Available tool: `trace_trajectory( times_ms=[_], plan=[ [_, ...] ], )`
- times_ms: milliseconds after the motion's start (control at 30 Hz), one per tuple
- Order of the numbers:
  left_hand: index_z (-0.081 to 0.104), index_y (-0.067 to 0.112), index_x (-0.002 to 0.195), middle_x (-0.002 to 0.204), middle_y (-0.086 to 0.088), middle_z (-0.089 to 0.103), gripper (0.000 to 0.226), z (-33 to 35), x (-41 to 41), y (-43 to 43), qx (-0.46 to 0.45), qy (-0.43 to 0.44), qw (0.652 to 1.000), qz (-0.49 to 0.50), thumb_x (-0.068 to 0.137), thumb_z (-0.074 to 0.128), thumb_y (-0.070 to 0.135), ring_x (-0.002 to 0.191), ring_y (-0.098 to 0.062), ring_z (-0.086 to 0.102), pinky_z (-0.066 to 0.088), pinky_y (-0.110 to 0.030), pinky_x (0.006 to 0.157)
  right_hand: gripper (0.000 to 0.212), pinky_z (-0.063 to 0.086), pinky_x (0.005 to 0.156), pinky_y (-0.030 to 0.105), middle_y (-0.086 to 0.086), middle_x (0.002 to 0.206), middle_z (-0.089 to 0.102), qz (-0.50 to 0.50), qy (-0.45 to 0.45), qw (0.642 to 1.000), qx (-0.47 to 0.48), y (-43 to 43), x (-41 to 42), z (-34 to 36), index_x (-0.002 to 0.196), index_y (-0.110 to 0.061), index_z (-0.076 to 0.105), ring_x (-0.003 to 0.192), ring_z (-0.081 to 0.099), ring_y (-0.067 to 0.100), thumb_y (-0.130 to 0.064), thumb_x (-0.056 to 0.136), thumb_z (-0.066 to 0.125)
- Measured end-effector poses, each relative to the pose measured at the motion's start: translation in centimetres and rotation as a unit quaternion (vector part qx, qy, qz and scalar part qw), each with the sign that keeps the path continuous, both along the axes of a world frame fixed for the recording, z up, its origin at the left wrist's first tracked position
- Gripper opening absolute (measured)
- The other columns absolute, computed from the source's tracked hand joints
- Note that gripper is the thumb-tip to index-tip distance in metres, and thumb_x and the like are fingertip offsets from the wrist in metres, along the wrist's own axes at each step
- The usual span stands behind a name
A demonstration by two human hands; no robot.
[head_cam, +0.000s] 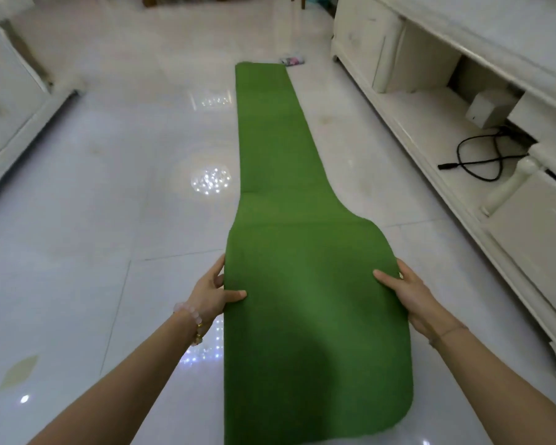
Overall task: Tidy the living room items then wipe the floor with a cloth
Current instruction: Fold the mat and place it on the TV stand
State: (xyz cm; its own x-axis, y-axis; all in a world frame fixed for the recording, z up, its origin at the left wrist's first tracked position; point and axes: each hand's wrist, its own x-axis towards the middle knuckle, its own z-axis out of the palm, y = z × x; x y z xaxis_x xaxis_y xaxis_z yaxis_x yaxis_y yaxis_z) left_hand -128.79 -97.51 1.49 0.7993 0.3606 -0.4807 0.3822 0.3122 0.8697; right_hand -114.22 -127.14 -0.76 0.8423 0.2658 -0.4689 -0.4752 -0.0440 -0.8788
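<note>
On a glossy white tiled floor, beside pale furniture at the left, a person's left hand, a beaded bracelet on its wrist, grips the near left edge of a long green mat, thumb on top. The mat stretches away along the floor, its near end lifted. The right hand pinches the opposite edge, thumb also on top. At the right, a cream cabinet holds a white box and a black cable.
</note>
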Motion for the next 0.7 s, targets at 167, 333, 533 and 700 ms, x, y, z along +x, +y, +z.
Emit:
trace_trajectory(
  times_ms=[167,333,533,700],
  plan=[
    [0.042,0.023,0.132,0.102,-0.012,0.065,0.075,5.0,2.8,2.8,0.047,-0.008,0.998,0.041,0.075,0.056,-0.025,0.095,-0.031,0.062,0.052,-0.044,0.08,0.042,0.054,0.083,0.04,0.006,0.115,0.065,0.006,-0.088,0.996,0.009,3.7,3.5,5.4,0.123,-0.025,0.05,0.099,0.065,0.024,-0.006,0.087,0.061],
    [0.046,0.01,0.129,0.107,-0.014,0.062,0.06,7.2,5.2,5.6,0.033,-0.03,0.997,0.063,0.078,0.06,-0.017,0.092,-0.028,0.063,0.053,-0.037,0.073,0.042,0.053,0.085,0.041,0.006,0.115,0.063,0.031,-0.135,0.99,0.003,6.8,6.9,8.8,0.122,-0.025,0.049,0.1,0.063,0.024,-0.004,0.087,0.06],
    [0.047,0.021,0.122,0.108,-0.009,0.063,0.05,6.2,12.3,10.1,0.024,-0.075,0.996,0.05,0.084,0.059,-0.009,0.09,-0.021,0.063,0.055,-0.031,0.064,0.049,0.057,0.07,0.031,0.001,0.109,0.061,0.018,-0.165,0.985,-0.035,10.5,12.4,8.9,0.129,-0.024,0.044,0.095,0.063,0.019,0.0,0.088,0.057],
    [0.045,0.021,0.122,0.106,-0.01,0.062,0.053,6.1,20.7,15.0,0.069,-0.12,0.99,0.037,0.083,0.058,-0.012,0.095,-0.026,0.063,0.055,-0.041,0.081,0.05,0.055,0.057,0.019,0.0,0.11,0.062,-0.024,-0.177,0.983,-0.049,15.2,18.9,9.5,0.13,-0.023,0.044,0.093,0.062,0.013,0.002,0.088,0.055]
  ],
)
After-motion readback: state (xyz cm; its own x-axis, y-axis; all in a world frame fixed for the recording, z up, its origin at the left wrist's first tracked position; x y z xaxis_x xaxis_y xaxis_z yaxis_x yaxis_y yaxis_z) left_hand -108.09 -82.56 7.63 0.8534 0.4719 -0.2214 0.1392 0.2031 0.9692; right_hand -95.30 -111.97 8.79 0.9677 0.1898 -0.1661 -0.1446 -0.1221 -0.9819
